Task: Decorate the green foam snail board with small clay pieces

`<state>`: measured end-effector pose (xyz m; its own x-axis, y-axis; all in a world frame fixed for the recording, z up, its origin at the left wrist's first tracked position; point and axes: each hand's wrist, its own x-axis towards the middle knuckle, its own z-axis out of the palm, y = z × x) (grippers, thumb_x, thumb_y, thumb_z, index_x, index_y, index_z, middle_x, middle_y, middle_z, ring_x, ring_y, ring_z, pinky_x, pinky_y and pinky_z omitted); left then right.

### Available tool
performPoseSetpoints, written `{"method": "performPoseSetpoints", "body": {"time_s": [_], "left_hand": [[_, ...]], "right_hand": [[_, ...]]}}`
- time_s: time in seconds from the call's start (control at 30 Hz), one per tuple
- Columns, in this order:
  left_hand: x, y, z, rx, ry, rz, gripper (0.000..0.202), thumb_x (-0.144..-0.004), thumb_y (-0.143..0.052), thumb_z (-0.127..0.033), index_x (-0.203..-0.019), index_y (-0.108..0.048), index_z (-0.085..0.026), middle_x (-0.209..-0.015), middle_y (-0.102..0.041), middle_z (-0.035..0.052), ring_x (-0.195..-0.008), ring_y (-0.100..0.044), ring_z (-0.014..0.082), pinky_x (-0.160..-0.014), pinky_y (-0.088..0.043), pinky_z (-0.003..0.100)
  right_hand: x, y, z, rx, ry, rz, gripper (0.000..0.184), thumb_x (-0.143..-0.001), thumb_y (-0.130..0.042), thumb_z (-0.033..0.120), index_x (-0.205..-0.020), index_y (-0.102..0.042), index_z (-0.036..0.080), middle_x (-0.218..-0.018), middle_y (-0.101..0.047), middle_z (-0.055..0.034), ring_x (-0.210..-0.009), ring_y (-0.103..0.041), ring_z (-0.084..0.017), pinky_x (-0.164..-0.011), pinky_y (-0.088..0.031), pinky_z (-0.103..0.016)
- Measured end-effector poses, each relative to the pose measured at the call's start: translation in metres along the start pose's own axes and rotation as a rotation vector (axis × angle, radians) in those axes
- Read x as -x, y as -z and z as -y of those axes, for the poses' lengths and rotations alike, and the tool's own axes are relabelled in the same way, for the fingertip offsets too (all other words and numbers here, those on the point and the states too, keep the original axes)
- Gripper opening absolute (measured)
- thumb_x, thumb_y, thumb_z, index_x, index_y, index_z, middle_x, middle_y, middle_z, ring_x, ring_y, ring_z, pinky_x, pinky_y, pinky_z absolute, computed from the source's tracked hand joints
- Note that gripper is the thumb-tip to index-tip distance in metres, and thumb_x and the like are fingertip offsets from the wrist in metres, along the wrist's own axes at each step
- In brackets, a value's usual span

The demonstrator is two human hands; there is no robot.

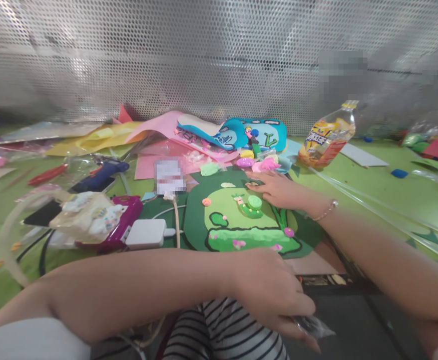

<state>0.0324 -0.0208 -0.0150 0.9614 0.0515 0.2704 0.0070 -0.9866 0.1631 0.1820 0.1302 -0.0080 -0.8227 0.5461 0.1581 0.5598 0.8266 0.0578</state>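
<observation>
My left hand (271, 287) reaches across the front of the table, past its edge and above the striped trousers. Its fingers are closed on a small clear plastic bag (316, 327), whose contents I cannot make out. My right hand (281, 190) lies with fingers stretched over the upper right of a green craft board (194, 225). A small dark and yellowish patch shows under those fingertips. On the board sits a green clay snail (251, 207) above a green clay strip (254, 241) with pink bits. Lumps of pink clay (266, 164) and purple clay (245, 162) lie just beyond my right hand.
A drink bottle (327, 135) leans at the back right. Behind the board are a blue picture board (279, 135) and pink paper (154, 125). To the left lie a white charger (147, 233), cables, a purple case (132, 207) and a blue glue gun (102, 175). Perforated metal (219, 60) closes the back.
</observation>
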Motion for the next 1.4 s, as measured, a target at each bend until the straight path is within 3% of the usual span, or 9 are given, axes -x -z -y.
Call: {"method": "performPoseSetpoints", "body": {"time_s": [0.13,0.27,0.47,0.7,0.87,1.07,1.27,1.4], "left_hand": [[0.0,-0.0017,0.0003,0.001,-0.013,-0.021,0.041,-0.08,-0.054,-0.054,-0.057,-0.051,-0.019,-0.057,-0.064,-0.0002,-0.059,-0.061,0.0136,-0.044,-0.03,0.027],[0.0011,-0.0018,0.0002,-0.011,-0.013,-0.036,0.039,-0.08,-0.055,-0.05,-0.057,-0.051,-0.019,-0.057,-0.064,-0.0005,-0.06,-0.062,0.0133,-0.046,-0.032,0.028],[0.0014,-0.0021,0.0003,-0.011,-0.011,-0.001,0.04,-0.081,-0.052,-0.053,-0.058,-0.051,-0.02,-0.059,-0.065,-0.0005,-0.061,-0.062,0.0142,-0.045,-0.03,0.029],[0.0034,-0.0008,0.001,0.076,0.07,-0.055,0.037,-0.078,-0.058,-0.051,-0.06,-0.052,-0.019,-0.058,-0.063,-0.0007,-0.061,-0.061,0.0131,-0.045,-0.03,0.026],[0.0027,0.0039,0.0019,0.13,0.164,-0.095,0.043,-0.077,-0.058,-0.056,-0.057,-0.051,-0.018,-0.055,-0.062,-0.0003,-0.055,-0.06,0.0113,-0.044,-0.03,0.024],[0.0,0.0071,0.0009,0.142,0.233,-0.032,0.048,-0.078,-0.052,-0.062,-0.06,-0.055,-0.018,-0.057,-0.064,0.0009,-0.057,-0.061,0.0112,-0.046,-0.032,0.023],[-0.0008,0.0062,0.0009,0.147,0.216,-0.006,0.047,-0.078,-0.052,-0.062,-0.061,-0.054,-0.018,-0.057,-0.064,0.0013,-0.056,-0.059,0.0115,-0.046,-0.032,0.024],[0.0,0.0047,0.0024,0.157,0.193,-0.036,0.049,-0.078,-0.051,-0.063,-0.059,-0.053,-0.018,-0.056,-0.063,0.0018,-0.056,-0.059,0.012,-0.046,-0.031,0.024]], "right_hand": [[-0.0002,0.0019,-0.0004,-0.036,0.024,0.007,0.046,-0.081,-0.041,0.009,-0.12,-0.061,0.024,-0.148,-0.032,-0.004,-0.134,-0.033,-0.028,-0.112,-0.022,-0.051],[-0.0028,0.0023,-0.0003,-0.038,0.002,0.049,0.048,-0.082,-0.042,0.01,-0.126,-0.056,0.023,-0.148,-0.032,-0.0077,-0.133,-0.033,-0.031,-0.108,-0.027,-0.055],[-0.0018,0.0042,-0.0028,-0.038,0.028,0.046,0.046,-0.082,-0.041,0.01,-0.123,-0.059,0.022,-0.148,-0.033,-0.0074,-0.134,-0.033,-0.029,-0.109,-0.028,-0.053],[-0.0065,-0.0028,-0.0008,-0.016,0.035,-0.006,0.049,-0.082,-0.04,0.009,-0.127,-0.055,0.02,-0.145,-0.037,-0.011,-0.132,-0.036,-0.027,-0.108,-0.03,-0.051],[-0.0058,0.0017,-0.0001,0.003,0.037,0.039,0.048,-0.082,-0.04,0.009,-0.124,-0.058,0.02,-0.144,-0.038,-0.0107,-0.132,-0.036,-0.028,-0.108,-0.03,-0.052],[-0.0063,0.0005,-0.0017,0.021,0.051,0.034,0.05,-0.082,-0.039,0.009,-0.129,-0.054,0.019,-0.145,-0.037,-0.0125,-0.131,-0.037,-0.029,-0.106,-0.033,-0.052],[-0.0069,-0.0015,-0.0014,0.04,0.096,0.024,0.048,-0.081,-0.039,0.006,-0.122,-0.06,0.019,-0.141,-0.042,-0.0122,-0.13,-0.038,-0.028,-0.109,-0.027,-0.054],[-0.008,-0.0032,-0.0025,0.029,0.068,0.015,0.049,-0.081,-0.039,0.007,-0.126,-0.057,0.018,-0.141,-0.04,-0.0131,-0.129,-0.038,-0.029,-0.106,-0.031,-0.054]]}}
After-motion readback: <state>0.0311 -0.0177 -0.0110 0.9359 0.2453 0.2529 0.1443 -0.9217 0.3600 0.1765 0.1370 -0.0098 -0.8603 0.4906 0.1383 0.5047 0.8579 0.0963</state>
